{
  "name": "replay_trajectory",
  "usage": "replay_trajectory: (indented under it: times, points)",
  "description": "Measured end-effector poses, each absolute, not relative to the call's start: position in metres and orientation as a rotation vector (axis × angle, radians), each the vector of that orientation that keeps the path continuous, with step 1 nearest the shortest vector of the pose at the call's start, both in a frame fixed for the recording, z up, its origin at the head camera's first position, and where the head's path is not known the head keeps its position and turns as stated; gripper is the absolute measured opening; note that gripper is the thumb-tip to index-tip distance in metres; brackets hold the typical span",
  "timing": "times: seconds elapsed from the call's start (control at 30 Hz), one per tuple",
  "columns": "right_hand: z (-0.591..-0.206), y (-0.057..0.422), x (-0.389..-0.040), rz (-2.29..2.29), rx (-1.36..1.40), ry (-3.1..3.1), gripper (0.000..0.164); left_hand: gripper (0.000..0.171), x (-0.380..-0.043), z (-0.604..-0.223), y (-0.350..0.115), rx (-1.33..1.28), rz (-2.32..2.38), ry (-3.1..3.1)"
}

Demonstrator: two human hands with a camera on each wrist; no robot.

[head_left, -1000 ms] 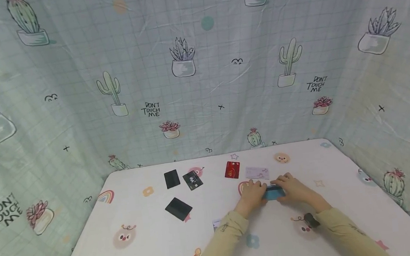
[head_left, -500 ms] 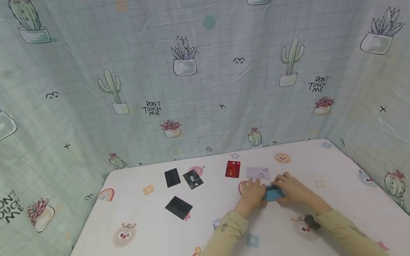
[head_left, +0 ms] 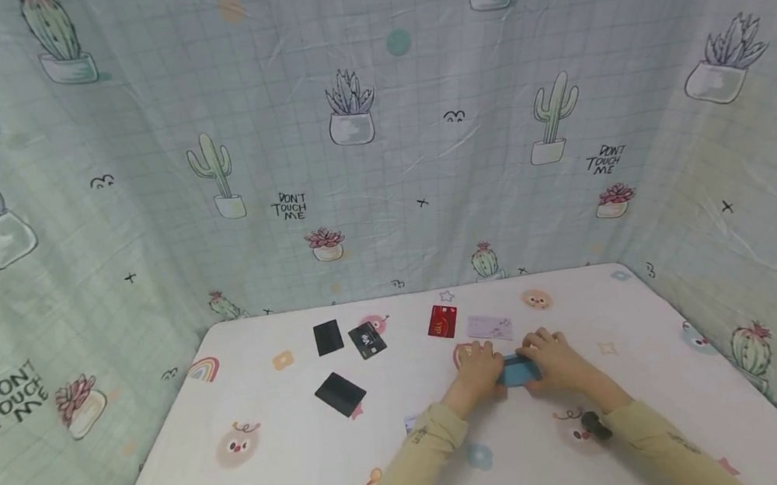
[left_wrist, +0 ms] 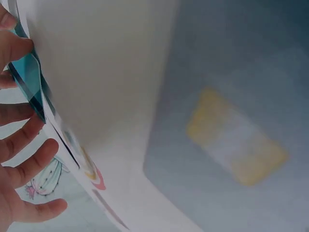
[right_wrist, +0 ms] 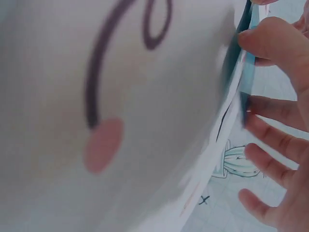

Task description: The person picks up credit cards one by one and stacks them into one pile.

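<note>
In the head view, a blue card (head_left: 519, 371) with a dark stripe along its far side lies between both hands, low over the right half of the table. My left hand (head_left: 478, 368) pinches its left end, thumb on the near edge and fingers at the far edge. At the other end, my right hand (head_left: 556, 359) grips it the same way. The left wrist view shows the teal card (left_wrist: 28, 77) edge-on between thumb and fingers, the other fingers spread. From the right wrist, the card (right_wrist: 248, 72) looks tilted. Its two ends are hidden by fingers.
Beyond the hands lie a red VIP card (head_left: 442, 322) and a pale purple note-like slip (head_left: 489, 327). To the left are a black VIP card (head_left: 367, 340) and two plain black flat pieces (head_left: 328, 337). A small pale card (head_left: 410, 423) is partly under the left sleeve.
The blue card has tipped slightly between the hands, its near edge now showing a little lower. Both hands stay almost in place, and the other cards lie as before.
</note>
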State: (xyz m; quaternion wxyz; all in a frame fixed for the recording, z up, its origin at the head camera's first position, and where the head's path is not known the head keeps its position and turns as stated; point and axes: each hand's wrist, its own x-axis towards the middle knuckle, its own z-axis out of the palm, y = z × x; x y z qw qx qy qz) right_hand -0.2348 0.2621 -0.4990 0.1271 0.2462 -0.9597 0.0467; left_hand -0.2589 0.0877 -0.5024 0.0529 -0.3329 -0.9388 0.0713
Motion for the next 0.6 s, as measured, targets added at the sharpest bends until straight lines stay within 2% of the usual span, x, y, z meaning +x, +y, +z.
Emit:
replay_trajectory:
  times: [0.33,0.6]
  points:
    - [-0.5054,0.2609,-0.2307,0.207,0.668,-2.8,0.052,0.063,-0.2583,-0.5013,0.0843,-1.023,0.222,-2.892]
    - [-0.5078,0.2599,-0.2306,0.22,0.667,-2.785,0.054,0.057,-0.2553,-0.4978,0.0792,-1.023,0.193,-2.856]
